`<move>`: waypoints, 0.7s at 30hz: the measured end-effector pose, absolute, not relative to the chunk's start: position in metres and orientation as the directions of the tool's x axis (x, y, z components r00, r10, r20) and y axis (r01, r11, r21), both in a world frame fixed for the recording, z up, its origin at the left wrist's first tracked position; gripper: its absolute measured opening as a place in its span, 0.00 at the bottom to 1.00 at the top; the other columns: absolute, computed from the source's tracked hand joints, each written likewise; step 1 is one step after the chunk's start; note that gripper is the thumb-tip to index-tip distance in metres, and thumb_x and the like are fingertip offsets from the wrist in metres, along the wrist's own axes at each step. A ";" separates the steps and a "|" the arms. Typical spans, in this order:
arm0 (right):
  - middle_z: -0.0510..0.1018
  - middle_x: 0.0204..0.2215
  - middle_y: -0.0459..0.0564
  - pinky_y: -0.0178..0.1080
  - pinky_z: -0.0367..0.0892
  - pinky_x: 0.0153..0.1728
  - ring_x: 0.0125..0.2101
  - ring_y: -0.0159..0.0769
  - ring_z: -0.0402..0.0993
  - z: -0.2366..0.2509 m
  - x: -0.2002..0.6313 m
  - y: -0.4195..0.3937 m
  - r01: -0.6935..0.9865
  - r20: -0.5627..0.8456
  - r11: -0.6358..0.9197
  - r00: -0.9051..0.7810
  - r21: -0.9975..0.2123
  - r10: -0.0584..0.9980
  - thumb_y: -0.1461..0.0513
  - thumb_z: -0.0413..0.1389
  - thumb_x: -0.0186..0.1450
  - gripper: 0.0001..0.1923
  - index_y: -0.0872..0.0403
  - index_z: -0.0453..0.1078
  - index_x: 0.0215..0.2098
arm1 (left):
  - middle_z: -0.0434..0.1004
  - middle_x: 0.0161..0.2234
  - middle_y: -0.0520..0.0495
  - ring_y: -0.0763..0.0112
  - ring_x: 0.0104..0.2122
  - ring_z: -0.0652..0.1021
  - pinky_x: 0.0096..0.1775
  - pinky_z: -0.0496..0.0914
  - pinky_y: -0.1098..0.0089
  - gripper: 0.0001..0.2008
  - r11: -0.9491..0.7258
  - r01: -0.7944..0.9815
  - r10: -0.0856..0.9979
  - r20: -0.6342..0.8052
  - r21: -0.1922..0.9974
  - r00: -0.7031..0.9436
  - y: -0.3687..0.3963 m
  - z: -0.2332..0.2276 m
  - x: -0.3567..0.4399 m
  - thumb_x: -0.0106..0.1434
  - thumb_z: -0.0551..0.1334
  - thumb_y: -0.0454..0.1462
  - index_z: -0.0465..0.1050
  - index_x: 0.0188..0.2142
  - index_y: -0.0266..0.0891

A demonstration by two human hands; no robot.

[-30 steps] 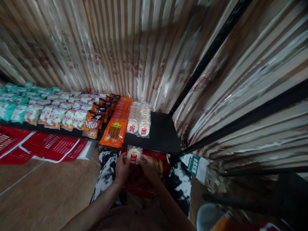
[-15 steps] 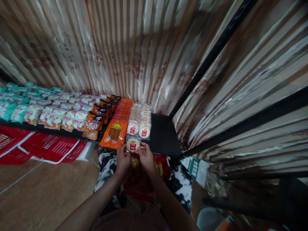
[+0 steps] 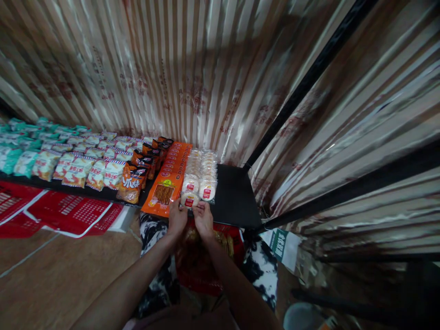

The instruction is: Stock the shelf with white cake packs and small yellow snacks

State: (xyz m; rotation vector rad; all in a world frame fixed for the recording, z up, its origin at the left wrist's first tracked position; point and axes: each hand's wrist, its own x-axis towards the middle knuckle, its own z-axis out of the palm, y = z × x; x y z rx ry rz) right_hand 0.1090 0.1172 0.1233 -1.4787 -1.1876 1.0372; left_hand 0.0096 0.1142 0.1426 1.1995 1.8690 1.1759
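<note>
Long orange snack packs (image 3: 171, 176) lying beside dark orange crisp bags (image 3: 132, 181) on the black shelf (image 3: 237, 201). Red plastic baskets (image 3: 74, 211) sitting beneath. Striped shiny curtain (image 3: 192, 68) hanging behind.

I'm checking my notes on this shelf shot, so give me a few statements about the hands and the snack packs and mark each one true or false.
1. Both the left hand and the right hand hold one round cake packet. True.
2. That packet is at the front edge of the black shelf. True.
3. The long orange packs lie to the right of the round cake rows. False: they lie to the left of those rows.
4. The shelf to the right of the round cakes is stacked with teal bags. False: bare black shelf shows there; the teal bags are far left.
5. A red basket sits below the hands. True.
</note>
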 end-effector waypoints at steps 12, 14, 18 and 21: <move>0.72 0.46 0.54 0.39 0.71 0.45 0.43 0.34 0.74 0.111 0.096 0.128 0.192 0.025 -0.012 0.190 -0.981 0.981 0.66 0.48 0.57 0.19 0.53 0.60 0.47 | 0.71 0.50 0.36 0.64 0.49 0.72 0.53 0.64 0.64 0.18 0.244 0.320 0.917 -0.111 0.915 -0.382 0.122 0.146 0.015 0.57 0.53 0.32 0.68 0.47 0.32; 0.72 0.46 0.54 0.39 0.70 0.46 0.43 0.34 0.74 0.109 0.096 0.129 0.224 0.035 -0.009 0.196 -0.975 0.980 0.66 0.47 0.57 0.20 0.53 0.60 0.49 | 0.71 0.49 0.37 0.63 0.49 0.71 0.53 0.63 0.64 0.17 0.245 0.334 0.921 -0.110 0.910 -0.374 0.124 0.146 0.015 0.58 0.52 0.33 0.69 0.46 0.32; 0.71 0.46 0.55 0.40 0.70 0.47 0.43 0.34 0.74 0.109 0.095 0.131 0.249 0.057 0.006 0.195 -0.969 0.979 0.67 0.46 0.58 0.20 0.54 0.59 0.50 | 0.71 0.49 0.35 0.62 0.50 0.71 0.54 0.62 0.62 0.17 0.247 0.354 0.924 -0.110 0.902 -0.367 0.128 0.147 0.014 0.58 0.52 0.33 0.69 0.46 0.32; 0.72 0.45 0.55 0.40 0.69 0.48 0.43 0.34 0.74 0.111 0.093 0.132 0.272 0.053 -0.001 0.190 -0.962 0.980 0.68 0.46 0.58 0.21 0.54 0.59 0.51 | 0.70 0.51 0.35 0.61 0.52 0.69 0.55 0.60 0.61 0.17 0.248 0.365 0.925 -0.108 0.897 -0.364 0.131 0.146 0.013 0.58 0.52 0.33 0.68 0.47 0.32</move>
